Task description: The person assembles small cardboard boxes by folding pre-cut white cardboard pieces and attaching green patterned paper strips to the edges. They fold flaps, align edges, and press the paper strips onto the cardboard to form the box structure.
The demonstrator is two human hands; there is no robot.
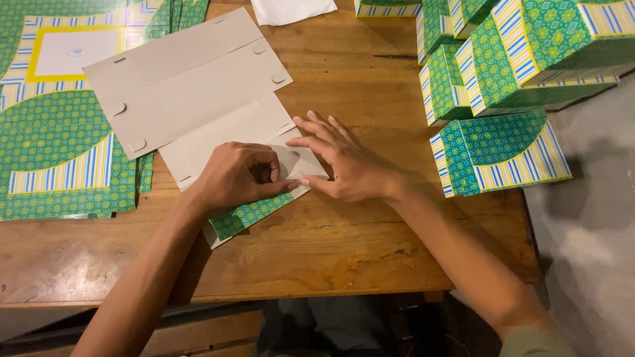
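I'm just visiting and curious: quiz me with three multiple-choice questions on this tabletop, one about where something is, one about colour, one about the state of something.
1. Where do the folded boxes stand?
A. At the table's right end
B. Under the table
C. On the person's lap

2. What colour is the cardboard sheet's upturned side?
A. Red
B. Plain grey
C. Black

3. How does the right hand lie?
A. Clenched in a fist
B. Raised off the table
C. Flat, fingers spread, on the sheet

Answers:
1. A, they are stacked on the wooden table to the right.
2. B, only a folded corner shows green print.
3. C, it presses the sheet beside the left hand, which pinches a flap.
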